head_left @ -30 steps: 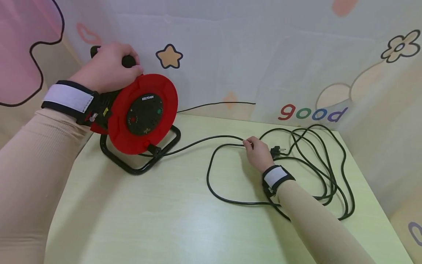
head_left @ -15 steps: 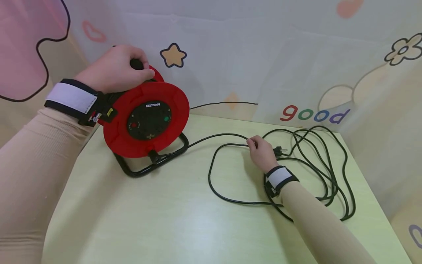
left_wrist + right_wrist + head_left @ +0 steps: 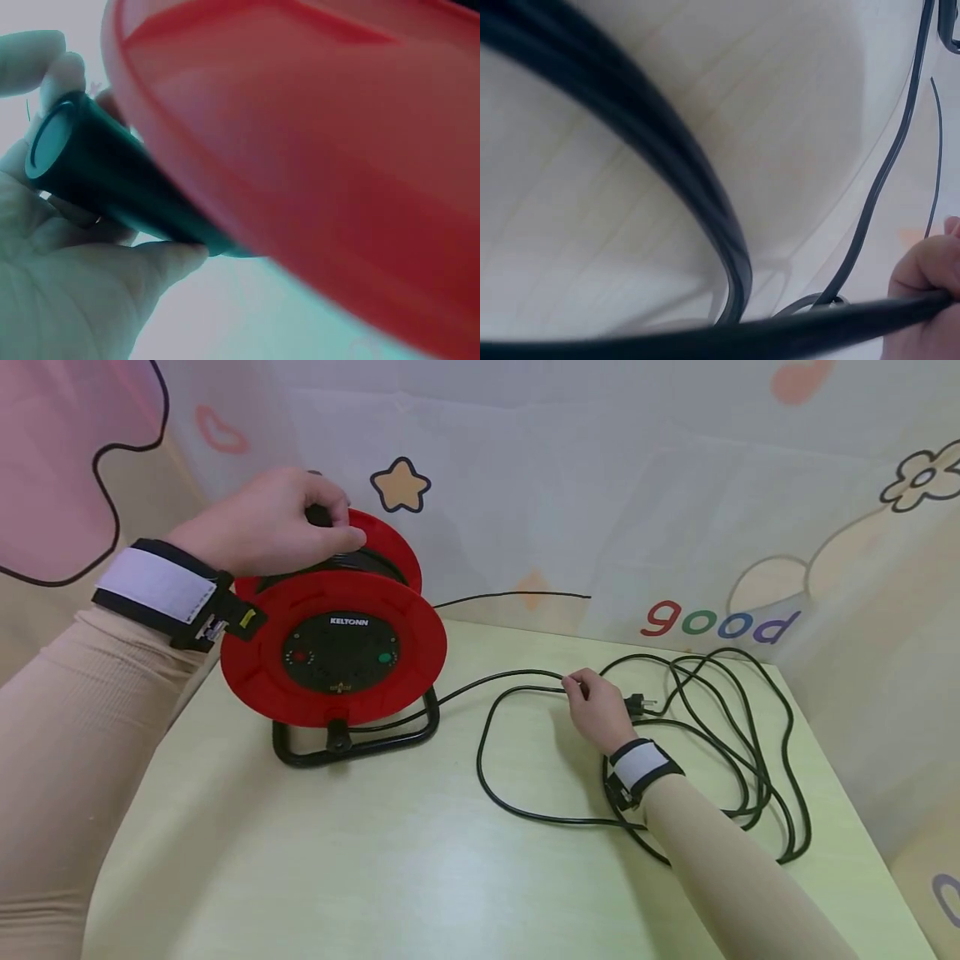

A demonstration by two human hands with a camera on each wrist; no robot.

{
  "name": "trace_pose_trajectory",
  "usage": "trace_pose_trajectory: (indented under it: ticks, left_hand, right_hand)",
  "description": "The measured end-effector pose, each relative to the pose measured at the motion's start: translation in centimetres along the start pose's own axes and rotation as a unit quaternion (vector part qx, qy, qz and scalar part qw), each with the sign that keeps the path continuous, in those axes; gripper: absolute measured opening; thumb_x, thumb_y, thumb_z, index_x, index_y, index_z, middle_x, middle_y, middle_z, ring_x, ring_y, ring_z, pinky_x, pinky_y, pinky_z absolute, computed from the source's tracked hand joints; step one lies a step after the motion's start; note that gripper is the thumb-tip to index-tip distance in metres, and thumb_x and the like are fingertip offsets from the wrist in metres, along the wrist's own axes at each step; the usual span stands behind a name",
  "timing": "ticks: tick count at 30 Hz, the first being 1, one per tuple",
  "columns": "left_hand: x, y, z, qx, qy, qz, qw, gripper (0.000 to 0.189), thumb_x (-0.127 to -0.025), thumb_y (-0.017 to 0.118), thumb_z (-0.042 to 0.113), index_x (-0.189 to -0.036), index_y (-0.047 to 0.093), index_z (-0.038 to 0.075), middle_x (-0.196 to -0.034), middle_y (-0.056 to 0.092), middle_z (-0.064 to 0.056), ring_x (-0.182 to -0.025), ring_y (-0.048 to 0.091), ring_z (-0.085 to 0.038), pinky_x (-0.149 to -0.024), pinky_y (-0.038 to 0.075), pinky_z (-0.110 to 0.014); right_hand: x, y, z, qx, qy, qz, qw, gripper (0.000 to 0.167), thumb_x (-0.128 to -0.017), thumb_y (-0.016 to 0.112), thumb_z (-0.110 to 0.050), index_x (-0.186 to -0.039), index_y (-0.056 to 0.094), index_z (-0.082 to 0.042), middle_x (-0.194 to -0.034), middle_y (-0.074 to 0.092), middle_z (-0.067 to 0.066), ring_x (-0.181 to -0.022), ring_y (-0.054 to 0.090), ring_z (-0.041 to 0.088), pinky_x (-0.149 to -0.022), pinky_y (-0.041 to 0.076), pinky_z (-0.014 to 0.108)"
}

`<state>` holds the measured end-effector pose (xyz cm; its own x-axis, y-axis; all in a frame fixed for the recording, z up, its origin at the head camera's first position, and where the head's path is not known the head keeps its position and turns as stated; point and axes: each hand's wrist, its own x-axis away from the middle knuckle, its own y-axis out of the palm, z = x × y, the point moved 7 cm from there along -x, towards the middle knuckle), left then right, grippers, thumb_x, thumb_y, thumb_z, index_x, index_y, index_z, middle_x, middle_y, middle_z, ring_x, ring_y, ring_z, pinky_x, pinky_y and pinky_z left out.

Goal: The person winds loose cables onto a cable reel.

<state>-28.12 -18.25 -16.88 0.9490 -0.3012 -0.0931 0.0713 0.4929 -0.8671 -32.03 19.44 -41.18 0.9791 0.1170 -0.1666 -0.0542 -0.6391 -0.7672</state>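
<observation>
A red cable reel [image 3: 341, 652] with a black socket panel marked KELTONN stands at the left on its black tube stand [image 3: 390, 743]. At its top, my left hand [image 3: 277, 527] holds the black handle [image 3: 112, 169], thumb along one side and fingers round the other in the left wrist view. Black cable [image 3: 495, 675] runs from the reel's lower part across the table to my right hand [image 3: 600, 710], whose thumb and fingers pinch it. The right wrist view shows the held cable [image 3: 780, 334] passing between thumb and finger.
Loose loops of the same cable [image 3: 783, 743] lie over the table's right side, with a black plug [image 3: 636, 706] just right of my right hand. Behind the pale table [image 3: 420, 852] hangs a printed curtain [image 3: 525, 485] with a star and the word good.
My left hand has swung the reel round by its handle, so the socket face now looks toward me and the wound drum shows on top. The right hand keeps its pinch on the cable.
</observation>
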Motion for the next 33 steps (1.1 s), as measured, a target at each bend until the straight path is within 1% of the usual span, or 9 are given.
trace_pose_trajectory:
  ticks: [5,8,12,14,17,21,24,28,33]
  left_hand:
    - [0.0,0.1,0.6,0.005,0.013,0.003,0.9999,0.028,-0.096,0.05,0.035,-0.092,0.059,0.009,-0.087,0.062,-0.014,-0.074,0.059,-0.029,-0.06,0.051,-0.036]
    - [-0.3,-0.1,1.0,-0.007,0.012,0.019,0.9997,0.033,-0.098,0.048,0.032,-0.115,0.058,0.006,-0.099,0.058,-0.017,-0.081,0.056,-0.03,-0.067,0.05,-0.039]
    - [-0.6,-0.4,0.9,-0.043,-0.036,0.033,0.9979,0.058,-0.098,0.042,0.03,-0.143,0.03,-0.006,-0.127,0.038,-0.027,-0.106,0.045,-0.039,-0.083,0.047,-0.049]
    - [-0.6,-0.4,0.6,-0.06,-0.073,0.034,0.9949,0.058,-0.098,0.038,0.028,-0.138,0.027,-0.013,-0.127,0.033,-0.031,-0.111,0.038,-0.042,-0.084,0.044,-0.05]
    - [-0.5,-0.2,0.2,-0.075,-0.113,0.035,0.9902,0.046,-0.097,0.033,0.023,-0.12,0.036,-0.016,-0.109,0.042,-0.031,-0.097,0.047,-0.043,-0.073,0.045,-0.046]
    - [-0.6,0.0,0.1,-0.119,-0.115,0.036,0.9855,0.031,-0.095,0.033,0.014,-0.105,0.041,-0.014,-0.086,0.048,-0.025,-0.067,0.055,-0.036,-0.058,0.049,-0.041]
    - [-0.7,0.3,0.1,-0.15,-0.101,0.043,0.9826,0.029,-0.095,0.035,0.012,-0.104,0.041,-0.015,-0.081,0.049,-0.024,-0.06,0.056,-0.034,-0.055,0.052,-0.041]
    - [-0.5,0.3,-0.2,-0.124,-0.106,0.067,0.9844,0.032,-0.094,0.038,0.014,-0.11,0.04,-0.014,-0.083,0.052,-0.025,-0.065,0.058,-0.036,-0.061,0.053,-0.045]
    - [0.6,0.4,-0.8,-0.038,-0.107,0.118,0.9865,0.033,-0.096,0.041,0.024,-0.113,0.04,-0.005,-0.085,0.05,-0.021,-0.073,0.055,-0.035,-0.063,0.046,-0.042]
  right_hand:
    - [0.2,-0.2,0.1,-0.006,0.003,-0.003,1.0,0.027,-0.103,0.047,-0.029,-0.106,0.06,-0.005,-0.081,0.053,0.009,-0.071,0.049,0.024,-0.063,0.038,0.036]
    - [0.3,-0.2,0.0,-0.012,0.006,-0.009,0.9999,0.028,-0.103,0.047,-0.03,-0.108,0.06,-0.005,-0.082,0.053,0.009,-0.072,0.049,0.024,-0.063,0.039,0.036]
    - [0.5,-0.1,-0.1,-0.009,0.007,-0.013,0.9999,0.029,-0.103,0.047,-0.031,-0.109,0.06,-0.005,-0.083,0.053,0.009,-0.073,0.049,0.024,-0.064,0.038,0.035]
    - [0.5,-0.1,-0.2,-0.007,0.003,-0.012,0.9999,0.029,-0.103,0.047,-0.03,-0.108,0.06,-0.005,-0.083,0.053,0.009,-0.072,0.049,0.024,-0.063,0.039,0.035]
    - [0.3,-0.5,-0.4,-0.004,-0.007,-0.007,0.9999,0.028,-0.103,0.046,-0.028,-0.109,0.06,-0.005,-0.082,0.054,0.009,-0.071,0.049,0.024,-0.063,0.039,0.036]
    - [0.0,-1.1,-0.2,-0.01,-0.01,0.0,0.9999,0.028,-0.104,0.043,-0.027,-0.11,0.057,-0.004,-0.084,0.052,0.01,-0.072,0.048,0.024,-0.064,0.039,0.036]
    - [-0.1,-1.6,0.5,-0.021,0.007,0.002,0.9998,0.03,-0.105,0.04,-0.027,-0.111,0.056,-0.003,-0.085,0.051,0.011,-0.073,0.048,0.025,-0.064,0.039,0.037]
    - [-0.1,-2.3,1.5,-0.034,0.033,0.012,0.9988,0.033,-0.105,0.038,-0.028,-0.11,0.055,-0.001,-0.087,0.051,0.012,-0.074,0.048,0.026,-0.064,0.039,0.037]
    - [-0.3,-2.2,1.8,-0.034,0.033,0.013,0.9988,0.034,-0.105,0.04,-0.03,-0.109,0.055,-0.001,-0.087,0.053,0.012,-0.073,0.049,0.025,-0.063,0.04,0.037]
